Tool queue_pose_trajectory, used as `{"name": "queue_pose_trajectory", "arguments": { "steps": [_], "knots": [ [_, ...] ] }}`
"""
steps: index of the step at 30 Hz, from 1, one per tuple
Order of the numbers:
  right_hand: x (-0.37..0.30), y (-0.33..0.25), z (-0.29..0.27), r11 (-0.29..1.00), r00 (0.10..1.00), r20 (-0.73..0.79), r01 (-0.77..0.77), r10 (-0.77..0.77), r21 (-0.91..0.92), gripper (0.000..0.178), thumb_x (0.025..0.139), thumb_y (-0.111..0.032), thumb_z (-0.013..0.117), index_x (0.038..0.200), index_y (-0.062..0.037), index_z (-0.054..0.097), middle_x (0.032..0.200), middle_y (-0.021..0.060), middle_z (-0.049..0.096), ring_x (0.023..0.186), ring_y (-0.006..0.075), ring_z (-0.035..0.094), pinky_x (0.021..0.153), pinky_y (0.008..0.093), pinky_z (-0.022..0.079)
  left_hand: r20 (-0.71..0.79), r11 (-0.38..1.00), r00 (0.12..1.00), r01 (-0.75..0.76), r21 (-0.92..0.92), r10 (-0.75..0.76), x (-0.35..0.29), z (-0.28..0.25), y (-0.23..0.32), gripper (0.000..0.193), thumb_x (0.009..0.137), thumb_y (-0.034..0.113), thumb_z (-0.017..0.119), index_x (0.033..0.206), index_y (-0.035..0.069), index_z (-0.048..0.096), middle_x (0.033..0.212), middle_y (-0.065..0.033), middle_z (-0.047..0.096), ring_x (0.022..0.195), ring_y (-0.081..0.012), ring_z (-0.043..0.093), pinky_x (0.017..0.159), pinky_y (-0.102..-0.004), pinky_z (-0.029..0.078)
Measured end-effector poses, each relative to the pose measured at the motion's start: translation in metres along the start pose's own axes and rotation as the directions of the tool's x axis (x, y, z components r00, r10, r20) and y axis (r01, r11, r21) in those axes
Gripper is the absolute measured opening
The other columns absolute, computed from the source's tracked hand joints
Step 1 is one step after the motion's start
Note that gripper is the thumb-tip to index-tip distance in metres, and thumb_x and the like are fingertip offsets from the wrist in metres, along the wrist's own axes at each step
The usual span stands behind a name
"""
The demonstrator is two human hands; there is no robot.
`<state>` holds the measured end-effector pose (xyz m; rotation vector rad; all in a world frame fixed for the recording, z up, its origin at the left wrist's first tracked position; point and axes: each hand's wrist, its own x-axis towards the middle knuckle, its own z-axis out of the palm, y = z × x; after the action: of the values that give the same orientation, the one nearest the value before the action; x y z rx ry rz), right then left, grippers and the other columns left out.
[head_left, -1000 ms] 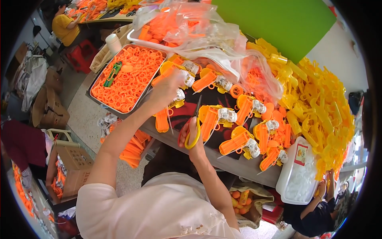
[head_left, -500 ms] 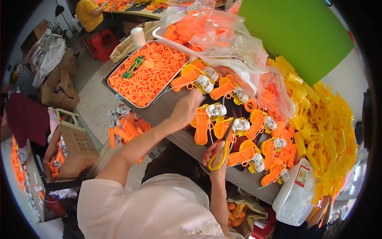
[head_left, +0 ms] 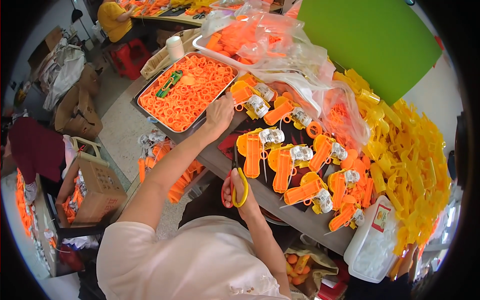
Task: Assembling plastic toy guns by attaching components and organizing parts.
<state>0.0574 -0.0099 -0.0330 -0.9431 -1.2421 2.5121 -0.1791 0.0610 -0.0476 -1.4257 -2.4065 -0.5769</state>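
My left hand (head_left: 220,112) reaches over the table beside the tray of orange rings. Its fingers are bent closed at the end of an orange-and-yellow plastic assembly (head_left: 242,94), covering that end. My right hand (head_left: 240,192) is wrapped round scissors (head_left: 241,186) with red and yellow handles, dark blades pointing away from me. Several similar assemblies, such as one upright orange piece (head_left: 253,155), lie in rows to the right of the scissors, each with a clear and white cylindrical part. Thin pale strands stick out from some of them.
A metal tray (head_left: 145,106) of orange rings holds a green cutter (head_left: 169,84). A white bottle (head_left: 175,48) stands behind it. Plastic bags (head_left: 280,45) of orange parts, a yellow heap (head_left: 405,165) and a white tub (head_left: 367,250) crowd the right. Another person (head_left: 114,21) sits far left.
My left hand has drawn back leftward to the end of the upper-left assembly. The right hand has moved left with the scissors, away from the middle assemblies toward the table's near edge.
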Motion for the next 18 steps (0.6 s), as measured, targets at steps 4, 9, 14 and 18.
{"name": "queue_pose_trajectory", "arguments": {
  "steps": [4,9,14,18],
  "knots": [
    [-0.005,0.0,-0.008,0.999,1.0,-0.022,-0.011,0.012,0.046,0.052,0.098,-0.056,0.047,0.081,-0.0068,0.051,0.063,0.0002,0.043,0.049,0.0089,0.043,0.042,0.0231,0.037,0.062,0.999,0.998,-0.024,-0.036,0.026,-0.018,-0.028,0.01,0.024,0.078,0.013,0.067,0.093,-0.002,0.054,0.071,-0.0187,0.065,0.068,-0.0353,0.068,0.058,-0.0439,0.055],
    [-0.014,0.007,-0.013,0.999,0.997,-0.064,-0.037,0.038,0.014,0.052,0.097,-0.057,0.048,0.083,-0.0069,0.051,0.064,0.0,0.044,0.049,0.0084,0.043,0.042,0.0231,0.037,0.209,0.994,0.974,0.096,-0.044,-0.085,-0.062,-0.05,0.018,0.025,0.081,0.022,0.068,0.086,0.001,0.056,0.068,-0.0189,0.065,0.067,-0.0347,0.069,0.059,-0.0435,0.054],
    [-0.019,0.002,-0.017,0.999,0.998,-0.044,-0.043,0.044,0.032,0.053,0.096,-0.058,0.048,0.083,-0.0067,0.051,0.065,0.0008,0.044,0.05,0.0085,0.043,0.042,0.023,0.037,0.162,0.934,0.973,0.204,-0.293,-0.162,-0.089,-0.059,-0.006,0.039,0.084,0.032,0.071,0.107,0.002,0.061,0.079,-0.0207,0.068,0.076,-0.0346,0.069,0.066,-0.0407,0.054],
    [-0.017,0.012,-0.015,0.997,1.0,-0.01,-0.027,0.026,-0.069,0.06,0.095,-0.062,0.045,0.083,-0.0043,0.052,0.063,0.0029,0.045,0.048,0.0123,0.047,0.043,0.027,0.042,0.12,0.803,0.954,0.296,-0.516,-0.275,-0.123,-0.066,-0.015,0.032,0.085,0.03,0.073,0.1,0.002,0.066,0.084,-0.0193,0.069,0.075,-0.0339,0.068,0.067,-0.0389,0.053]
  ]
}}
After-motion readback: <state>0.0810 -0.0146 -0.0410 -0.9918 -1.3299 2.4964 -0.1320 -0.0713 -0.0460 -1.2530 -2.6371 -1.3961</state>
